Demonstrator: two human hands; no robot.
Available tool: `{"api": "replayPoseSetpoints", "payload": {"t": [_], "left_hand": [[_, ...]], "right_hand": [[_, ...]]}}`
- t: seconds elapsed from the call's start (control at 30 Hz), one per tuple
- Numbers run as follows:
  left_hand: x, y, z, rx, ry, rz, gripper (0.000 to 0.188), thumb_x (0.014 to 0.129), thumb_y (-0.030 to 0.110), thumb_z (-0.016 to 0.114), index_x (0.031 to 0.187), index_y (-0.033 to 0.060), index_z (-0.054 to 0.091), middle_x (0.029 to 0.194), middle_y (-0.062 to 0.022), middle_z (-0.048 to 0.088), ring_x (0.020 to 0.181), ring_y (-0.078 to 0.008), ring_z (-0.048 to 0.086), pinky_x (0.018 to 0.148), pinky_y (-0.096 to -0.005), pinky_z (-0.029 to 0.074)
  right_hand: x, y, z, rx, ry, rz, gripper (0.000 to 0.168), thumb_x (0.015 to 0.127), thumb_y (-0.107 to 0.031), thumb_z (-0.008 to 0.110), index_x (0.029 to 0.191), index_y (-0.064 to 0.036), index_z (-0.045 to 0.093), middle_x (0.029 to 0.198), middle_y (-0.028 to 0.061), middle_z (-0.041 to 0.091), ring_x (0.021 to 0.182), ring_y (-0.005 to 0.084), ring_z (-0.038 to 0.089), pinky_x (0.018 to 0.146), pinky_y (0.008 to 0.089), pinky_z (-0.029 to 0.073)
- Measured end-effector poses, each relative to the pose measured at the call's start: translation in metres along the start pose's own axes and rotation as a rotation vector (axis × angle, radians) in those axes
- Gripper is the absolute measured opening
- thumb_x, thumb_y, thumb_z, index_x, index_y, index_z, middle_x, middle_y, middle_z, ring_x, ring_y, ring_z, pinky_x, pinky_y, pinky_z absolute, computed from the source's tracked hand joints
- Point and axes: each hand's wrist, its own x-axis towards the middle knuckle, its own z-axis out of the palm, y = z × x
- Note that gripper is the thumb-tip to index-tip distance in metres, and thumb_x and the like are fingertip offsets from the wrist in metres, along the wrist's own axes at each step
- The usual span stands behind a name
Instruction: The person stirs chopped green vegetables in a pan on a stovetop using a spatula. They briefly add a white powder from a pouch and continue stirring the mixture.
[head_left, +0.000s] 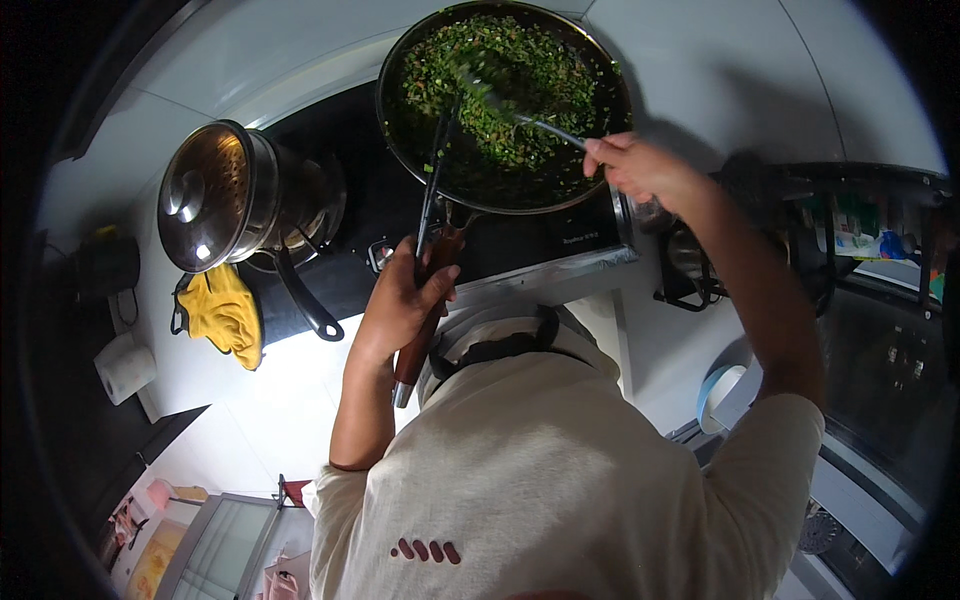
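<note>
A large dark frying pan (390, 150) stands on the black glass hob (525, 247) and holds finely chopped green food (525, 127) with small reddish bits. My left hand (412, 296) grips the pan's brown wooden handle (417, 349) together with a pair of dark chopsticks or similar slim utensil (430, 199), whose far end reaches into the food. In my right hand (637, 169) is the thin metal handle of a utensil (551, 129); its head is blurred among the greens and cannot be made out.
On the left of the hob stands a steel pot (259, 195) with a glass lid, its black handle pointing towards me. Beside it lies a yellow cloth (223, 315). A paper roll (126, 367) is farther left. A black rack (832, 225) with items stands at right, near a blue bowl (712, 397).
</note>
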Motion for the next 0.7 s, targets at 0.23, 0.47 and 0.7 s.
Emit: {"api": "replayPoseSetpoints", "payload": {"t": [0.23, 0.47, 0.7], "left_hand": [[0.002, -0.007, -0.002, -0.029, 0.000, -0.006, 0.033, 0.090, 0.010, 0.066, 0.115, 0.0006, 0.047, 0.088, -0.0065, 0.060, 0.069, -0.0109, 0.059, 0.058, -0.0257, 0.049], [0.002, 0.007, -0.042, 0.006, -0.024, -0.018, 0.036, 0.087, 0.008, 0.069, 0.115, 0.0018, 0.047, 0.093, -0.0070, 0.061, 0.072, -0.0122, 0.060, 0.059, -0.0256, 0.047], [0.003, 0.050, -0.065, 0.755, -0.166, 0.181, 0.032, 0.090, 0.014, 0.064, 0.109, -0.0009, 0.044, 0.074, -0.0150, 0.061, 0.068, -0.0253, 0.064, 0.061, -0.0362, 0.049]], "right_hand": [[-0.039, -0.028, -0.080, -0.813, 0.357, -0.340, 0.042, 0.097, -0.046, 0.051, 0.081, -0.011, 0.065, 0.063, -0.0001, 0.049, 0.051, 0.0107, 0.042, 0.051, 0.0274, 0.038], [-0.085, -0.096, -0.054, -1.789, 0.767, -0.401, 0.026, 0.090, -0.031, 0.065, 0.080, -0.007, 0.068, 0.074, 0.0102, 0.066, 0.074, 0.0251, 0.066, 0.074, 0.0397, 0.051], [-0.046, -0.119, -0.073, -2.168, 0.728, -0.422, 0.020, 0.085, -0.027, 0.070, 0.085, -0.007, 0.073, 0.083, 0.0119, 0.070, 0.082, 0.0259, 0.069, 0.077, 0.0377, 0.053]]}}
